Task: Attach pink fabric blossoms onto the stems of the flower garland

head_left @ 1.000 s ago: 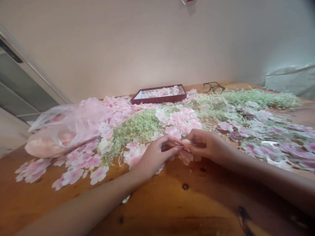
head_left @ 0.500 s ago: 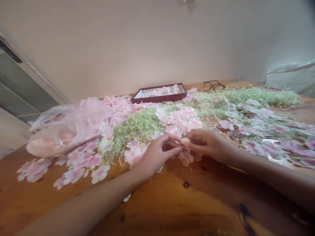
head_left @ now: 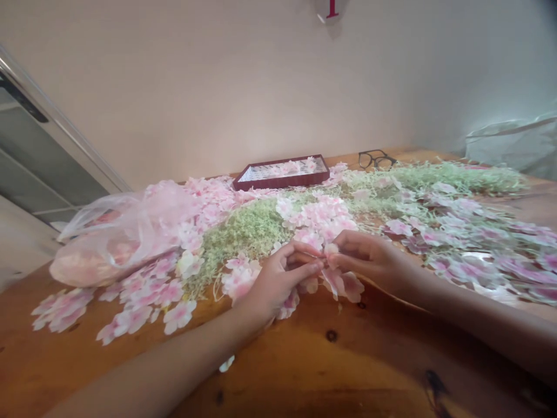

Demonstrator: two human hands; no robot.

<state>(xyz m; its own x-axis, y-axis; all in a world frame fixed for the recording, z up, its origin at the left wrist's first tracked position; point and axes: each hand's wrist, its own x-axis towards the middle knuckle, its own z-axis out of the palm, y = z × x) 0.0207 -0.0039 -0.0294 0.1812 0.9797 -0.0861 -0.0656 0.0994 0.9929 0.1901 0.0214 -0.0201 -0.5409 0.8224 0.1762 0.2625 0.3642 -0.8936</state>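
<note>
Knotty orange-brown wooden table [head_left: 331, 371] before a cream wall [head_left: 209, 87].
Pale pink artificial blossom [head_left: 342, 284] hangs pinched between the narrowly closed fingers [head_left: 319, 264] of the left hand [head_left: 276, 278] and right hand [head_left: 369, 261].

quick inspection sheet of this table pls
surface: wooden table, knots in the grain, loose blossoms along it
job's things: pink blossom, pinched near its edge
grippers: fingers of left hand and right hand both on the blossom
clutter: heaped blossoms, green filler, clear plastic bag, maroon tray holding blossoms, glasses
cables: nothing seen
surroundings: wall, metal-framed panel at left, white sack at right
</note>
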